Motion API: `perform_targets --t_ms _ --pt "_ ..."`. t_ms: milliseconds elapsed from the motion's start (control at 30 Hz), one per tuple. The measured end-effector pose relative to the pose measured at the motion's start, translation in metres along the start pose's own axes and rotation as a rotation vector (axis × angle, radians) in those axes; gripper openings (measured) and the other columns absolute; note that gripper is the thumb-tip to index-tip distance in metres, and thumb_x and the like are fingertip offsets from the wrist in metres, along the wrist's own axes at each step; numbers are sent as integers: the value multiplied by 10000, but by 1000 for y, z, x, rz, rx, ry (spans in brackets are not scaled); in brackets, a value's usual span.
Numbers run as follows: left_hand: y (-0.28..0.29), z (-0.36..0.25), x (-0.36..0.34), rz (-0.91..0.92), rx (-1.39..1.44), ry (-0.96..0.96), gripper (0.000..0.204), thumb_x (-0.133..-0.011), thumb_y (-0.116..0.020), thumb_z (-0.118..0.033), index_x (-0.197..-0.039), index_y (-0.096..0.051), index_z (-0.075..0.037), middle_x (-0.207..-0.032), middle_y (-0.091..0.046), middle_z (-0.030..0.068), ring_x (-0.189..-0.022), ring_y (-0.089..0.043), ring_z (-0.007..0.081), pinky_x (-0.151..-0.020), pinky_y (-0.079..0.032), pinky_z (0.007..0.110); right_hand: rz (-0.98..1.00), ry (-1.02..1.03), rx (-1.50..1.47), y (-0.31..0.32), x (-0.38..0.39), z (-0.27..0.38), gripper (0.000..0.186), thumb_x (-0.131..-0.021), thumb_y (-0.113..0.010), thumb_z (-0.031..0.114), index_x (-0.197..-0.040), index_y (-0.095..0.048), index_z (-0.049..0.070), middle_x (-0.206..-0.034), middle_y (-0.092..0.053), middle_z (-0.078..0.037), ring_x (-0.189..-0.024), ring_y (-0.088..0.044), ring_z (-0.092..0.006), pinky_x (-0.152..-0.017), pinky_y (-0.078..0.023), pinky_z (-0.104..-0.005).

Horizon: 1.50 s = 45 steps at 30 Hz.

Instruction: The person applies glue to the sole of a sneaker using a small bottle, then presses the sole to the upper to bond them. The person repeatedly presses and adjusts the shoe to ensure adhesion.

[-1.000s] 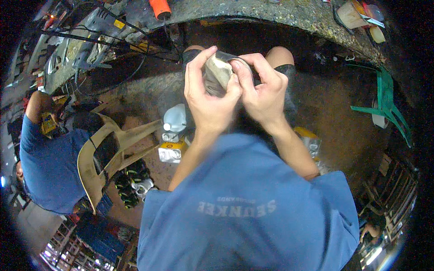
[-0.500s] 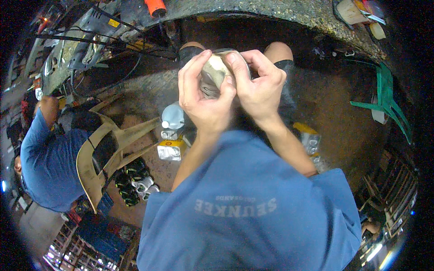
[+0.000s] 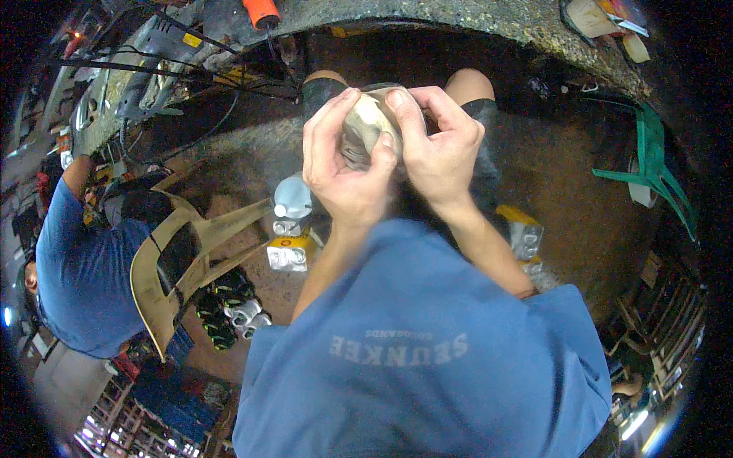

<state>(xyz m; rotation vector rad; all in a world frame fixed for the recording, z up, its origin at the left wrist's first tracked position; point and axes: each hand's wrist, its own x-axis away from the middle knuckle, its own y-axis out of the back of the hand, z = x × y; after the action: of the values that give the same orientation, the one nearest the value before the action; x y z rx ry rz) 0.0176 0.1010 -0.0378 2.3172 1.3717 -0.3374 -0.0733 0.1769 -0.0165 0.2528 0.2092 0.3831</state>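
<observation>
My left hand (image 3: 340,172) and my right hand (image 3: 439,153) both grip a rounded piece of pale beige and grey material (image 3: 366,118), with a dark rim and wrinkled grey folds on its left side. My left fingers wrap its left side, thumb on its lower part. My right thumb presses near its top, other fingers curled over the right edge; what exactly it is, I cannot tell. My bent knees (image 3: 467,82) are just beyond it.
A speckled bench (image 3: 504,23) with tools and cables (image 3: 156,91) curves ahead. Left are a co-worker (image 3: 84,275), a beige plastic chair (image 3: 153,320) and footwear (image 3: 221,313). Jugs (image 3: 292,197) and cans (image 3: 289,258) stand by my left arm, a green plastic stool (image 3: 649,160) right.
Both hands have moved slightly toward me and left with the held piece, which has turned a little. The co-worker's arm has shifted.
</observation>
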Motion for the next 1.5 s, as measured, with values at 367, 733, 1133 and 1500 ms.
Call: perform_targets --t_ms 367,733,1133,1500 --pt "19 -14 -23 260 151 49 846 -802 -884 -300 -1531 -552 -31 -1409 -514 200 -1376 -492 353 -1192 -411 473 258 117 -221 27 -23 -12 146 -1033 -709 100 -1107 -788 2 -1009 -803 -96 -938 -758 -169 -852 -597 -314" --pt "38 8 -47 649 692 492 581 -970 -789 -177 -1494 -596 -16 -1491 -629 115 -1396 -567 211 -1197 -428 374 611 -151 -819 18 -51 -64 230 -1103 -624 176 -1208 -744 10 -1149 -757 -59 -1050 -712 -153 -937 -575 -314" --pt "22 46 -34 767 834 845 744 -959 -816 -326 -1582 -512 -55 -1500 -616 111 -1377 -579 232 -1188 -441 372 387 -75 -847 21 -68 -81 475 -1192 -441 337 -1278 -671 -70 -1287 -657 -186 -1153 -636 -231 -1037 -510 -400" --pt "16 57 -30 779 1039 841 715 -1039 -710 -369 -1597 -479 14 -1544 -605 140 -1409 -576 241 -1216 -426 370 -129 306 271 32 -214 -116 726 -862 -932 397 -1372 -616 -11 -1265 -705 -152 -1133 -670 -236 -1013 -529 -383"
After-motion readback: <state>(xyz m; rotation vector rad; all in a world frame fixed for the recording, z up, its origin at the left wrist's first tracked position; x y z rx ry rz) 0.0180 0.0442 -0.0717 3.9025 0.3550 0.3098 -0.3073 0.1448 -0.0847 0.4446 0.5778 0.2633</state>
